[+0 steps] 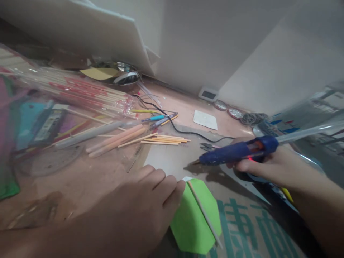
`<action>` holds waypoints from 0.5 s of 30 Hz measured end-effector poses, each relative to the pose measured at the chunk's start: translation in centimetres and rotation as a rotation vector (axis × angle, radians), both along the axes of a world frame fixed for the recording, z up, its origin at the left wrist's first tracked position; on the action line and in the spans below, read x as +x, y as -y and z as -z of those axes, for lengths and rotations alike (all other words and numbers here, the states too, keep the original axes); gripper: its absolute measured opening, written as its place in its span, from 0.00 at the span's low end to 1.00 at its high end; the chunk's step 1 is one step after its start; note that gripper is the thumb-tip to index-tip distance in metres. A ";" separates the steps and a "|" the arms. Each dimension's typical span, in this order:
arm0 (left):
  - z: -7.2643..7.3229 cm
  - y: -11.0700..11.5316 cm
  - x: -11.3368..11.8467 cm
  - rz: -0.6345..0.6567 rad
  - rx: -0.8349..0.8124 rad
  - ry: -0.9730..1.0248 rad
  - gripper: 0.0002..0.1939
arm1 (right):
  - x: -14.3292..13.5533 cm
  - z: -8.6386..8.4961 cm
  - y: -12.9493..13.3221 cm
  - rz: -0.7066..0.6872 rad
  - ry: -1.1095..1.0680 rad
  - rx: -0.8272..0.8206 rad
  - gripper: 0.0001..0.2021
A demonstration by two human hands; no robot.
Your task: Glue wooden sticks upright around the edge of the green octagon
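Observation:
My right hand [282,165] is closed around a blue hot glue gun [231,154]. A red light glows on the gun, a clear glue stick [309,132] juts from its back, and its nozzle points left above the work surface. My left hand [150,204] has its fingers curled at the upper left edge of a bright green many-sided piece of paper [188,222]; the thumb is hidden. A thin wooden stick [204,213] lies slantwise across that paper. The nozzle is up and to the right of my left fingertips, apart from the paper.
Cut wooden sticks [166,139], pens [158,117] and a black cord [174,127] lie beyond my hands. Bagged skewers [88,87] and a shiny metal bowl [126,77] are at the back left. Small pliers [206,146] lie behind the gun. Printed cardboard [242,229] is at front right.

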State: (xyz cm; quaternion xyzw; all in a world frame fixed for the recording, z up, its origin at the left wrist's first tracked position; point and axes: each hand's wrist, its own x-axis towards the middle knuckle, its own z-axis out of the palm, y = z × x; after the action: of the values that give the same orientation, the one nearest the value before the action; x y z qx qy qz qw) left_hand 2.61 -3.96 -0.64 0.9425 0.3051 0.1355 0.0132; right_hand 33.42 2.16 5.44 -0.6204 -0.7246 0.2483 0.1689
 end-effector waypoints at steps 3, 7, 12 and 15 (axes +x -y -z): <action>0.4 0.1 0.2 -0.010 0.044 0.025 0.12 | -0.5 -0.1 0.2 -0.126 -0.055 -0.093 0.23; 0.3 -0.1 0.3 -0.012 0.048 0.014 0.12 | -1.0 -0.1 0.1 -0.228 -0.127 -0.098 0.19; 0.1 0.2 0.4 -0.023 0.048 0.014 0.10 | -0.6 0.5 0.0 -0.287 -0.135 -0.164 0.18; 0.0 0.3 0.5 -0.038 0.044 0.019 0.13 | -0.6 0.6 0.0 -0.297 -0.116 -0.135 0.20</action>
State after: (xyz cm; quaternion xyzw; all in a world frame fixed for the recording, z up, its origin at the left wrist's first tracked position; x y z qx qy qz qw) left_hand 3.14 -4.23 -0.60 0.9353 0.3197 0.1516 -0.0071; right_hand 32.85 2.12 4.88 -0.5010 -0.7790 0.3540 0.1297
